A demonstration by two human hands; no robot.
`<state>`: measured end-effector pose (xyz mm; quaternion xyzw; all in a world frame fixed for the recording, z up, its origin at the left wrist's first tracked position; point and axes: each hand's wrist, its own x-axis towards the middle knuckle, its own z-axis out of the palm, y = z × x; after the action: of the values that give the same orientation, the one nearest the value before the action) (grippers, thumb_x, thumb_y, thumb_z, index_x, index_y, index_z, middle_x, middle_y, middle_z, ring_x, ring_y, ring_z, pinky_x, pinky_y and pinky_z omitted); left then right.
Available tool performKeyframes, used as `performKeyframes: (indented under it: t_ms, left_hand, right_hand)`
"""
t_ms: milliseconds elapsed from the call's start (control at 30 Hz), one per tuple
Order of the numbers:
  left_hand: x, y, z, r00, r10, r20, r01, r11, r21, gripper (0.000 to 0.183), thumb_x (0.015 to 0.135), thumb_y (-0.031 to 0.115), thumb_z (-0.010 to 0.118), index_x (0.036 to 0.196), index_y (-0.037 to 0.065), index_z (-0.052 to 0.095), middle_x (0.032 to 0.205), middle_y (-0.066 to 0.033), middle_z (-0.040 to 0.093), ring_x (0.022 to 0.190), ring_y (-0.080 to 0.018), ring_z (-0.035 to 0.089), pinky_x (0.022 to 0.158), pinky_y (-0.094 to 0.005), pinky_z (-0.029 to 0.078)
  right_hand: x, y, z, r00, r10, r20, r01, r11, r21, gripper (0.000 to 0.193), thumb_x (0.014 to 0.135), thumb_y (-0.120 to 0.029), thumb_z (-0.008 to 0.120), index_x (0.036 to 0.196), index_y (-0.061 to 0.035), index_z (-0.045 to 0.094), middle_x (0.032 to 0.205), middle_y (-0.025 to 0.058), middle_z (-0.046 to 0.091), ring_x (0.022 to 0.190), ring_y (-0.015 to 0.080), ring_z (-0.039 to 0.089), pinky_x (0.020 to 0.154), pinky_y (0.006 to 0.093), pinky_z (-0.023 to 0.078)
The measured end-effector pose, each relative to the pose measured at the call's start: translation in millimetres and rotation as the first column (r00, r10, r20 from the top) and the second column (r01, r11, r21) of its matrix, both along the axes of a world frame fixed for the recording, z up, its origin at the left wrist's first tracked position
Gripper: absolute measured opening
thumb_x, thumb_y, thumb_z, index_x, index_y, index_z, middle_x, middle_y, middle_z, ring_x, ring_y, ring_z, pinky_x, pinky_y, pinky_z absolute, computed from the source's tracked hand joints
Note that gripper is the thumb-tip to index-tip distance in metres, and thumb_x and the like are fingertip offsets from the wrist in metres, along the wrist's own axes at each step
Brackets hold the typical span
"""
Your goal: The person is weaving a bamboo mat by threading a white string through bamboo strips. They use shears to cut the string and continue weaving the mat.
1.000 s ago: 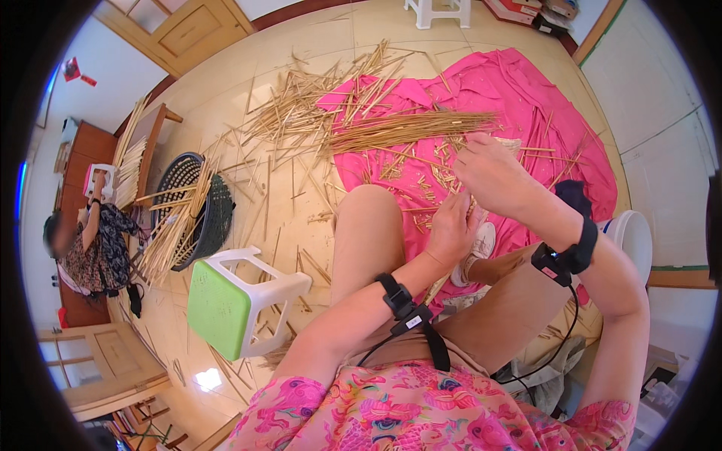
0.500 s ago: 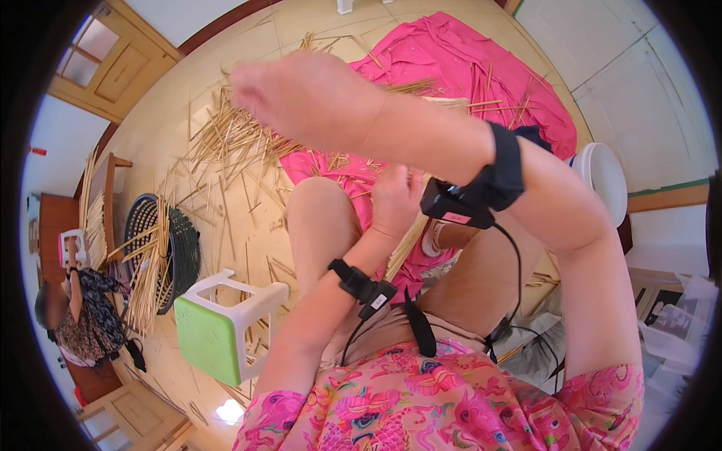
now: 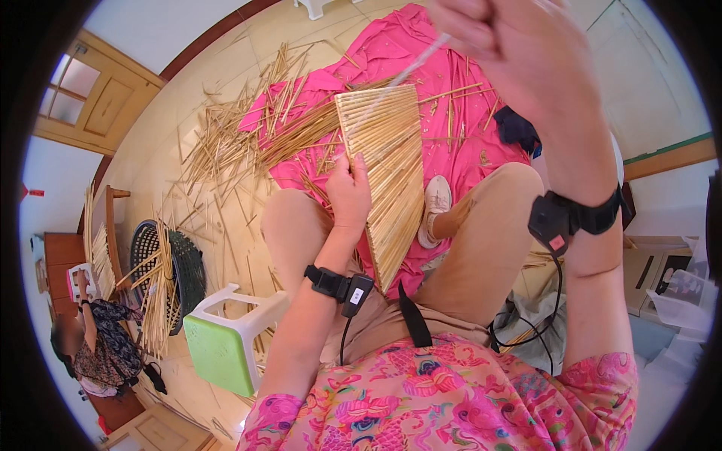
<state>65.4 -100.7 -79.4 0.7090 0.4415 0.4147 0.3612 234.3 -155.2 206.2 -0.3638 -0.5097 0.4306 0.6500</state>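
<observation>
A tapering panel of golden stalks [image 3: 395, 158], laid side by side, stands between my knees. My left hand [image 3: 350, 194] grips its left edge, the thumb lying over the stalks. High at the upper right, my right hand [image 3: 504, 45] is closed, slightly blurred, on a pale translucent strand [image 3: 421, 62]. That strand stretches down leftward across the top of the panel toward my left hand. Its lower end is hard to make out. Behind the panel lies a bundle of loose stalks [image 3: 304, 135] on a pink cloth [image 3: 466, 113].
More stalks [image 3: 218, 150] litter the tiled floor at left. A dark basket [image 3: 188, 270] holds stalks near a green-topped stool [image 3: 219, 353]. Further left, another person [image 3: 98, 338] holds something pale. Clear plastic containers [image 3: 684, 301] stand at the right.
My right hand has swung from the upper left to the upper right, drawing the strand with it. My left hand has shifted left, and the panel, largely hidden before, now shows fully.
</observation>
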Motion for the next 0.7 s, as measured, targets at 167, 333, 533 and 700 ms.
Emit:
performKeyframes:
  t_ms: [167,333,533,700]
  left_hand:
    - [-12,4,1,0.998,-0.039,0.041,0.043,0.992,-0.119,0.021,0.1,0.019,0.056,0.099,-0.001,0.062,0.074,-0.0107,0.062,0.064,-0.0171,0.055,0.062,-0.034,0.046]
    - [-36,1,20,0.99,-0.138,0.024,0.138,0.932,-0.335,0.021,0.097,0.014,0.058,0.109,-0.003,0.062,0.088,-0.0086,0.07,0.075,-0.0136,0.061,0.071,-0.0314,0.05]
    - [-74,-14,28,0.973,-0.226,-0.049,0.194,0.911,-0.364,0.027,0.095,0.013,0.061,0.114,-0.006,0.059,0.099,-0.0141,0.072,0.085,-0.018,0.069,0.075,-0.0328,0.053]
    - [-88,-12,36,0.977,-0.196,-0.083,0.151,0.913,-0.38,0.029,0.094,0.014,0.062,0.115,-0.006,0.058,0.096,-0.0193,0.071,0.084,-0.0245,0.07,0.074,-0.0362,0.053]
  right_hand:
    - [37,-63,-57,0.952,0.219,-0.212,-0.195,0.972,0.13,0.021,0.107,-0.024,0.044,0.096,-0.0078,0.05,0.061,-0.0027,0.042,0.049,0.0071,0.039,0.044,0.0227,0.032]
    - [14,-131,-117,0.823,0.25,-0.511,-0.322,0.945,-0.054,0.015,0.107,-0.018,0.043,0.1,-0.0074,0.049,0.06,-0.005,0.035,0.049,0.0063,0.034,0.047,0.0234,0.03]
    - [-32,-113,-230,0.936,-0.171,-0.308,-0.072,0.763,-0.642,0.008,0.1,-0.012,0.058,0.103,-0.0069,0.053,0.072,-0.0047,0.043,0.061,0.0061,0.04,0.053,0.0228,0.032]
    - [-65,-56,-295,0.895,-0.295,0.335,0.443,0.687,-0.576,0.018,0.091,-0.015,0.069,0.101,-0.0038,0.06,0.068,-0.0048,0.049,0.057,0.0075,0.044,0.051,0.0261,0.035]
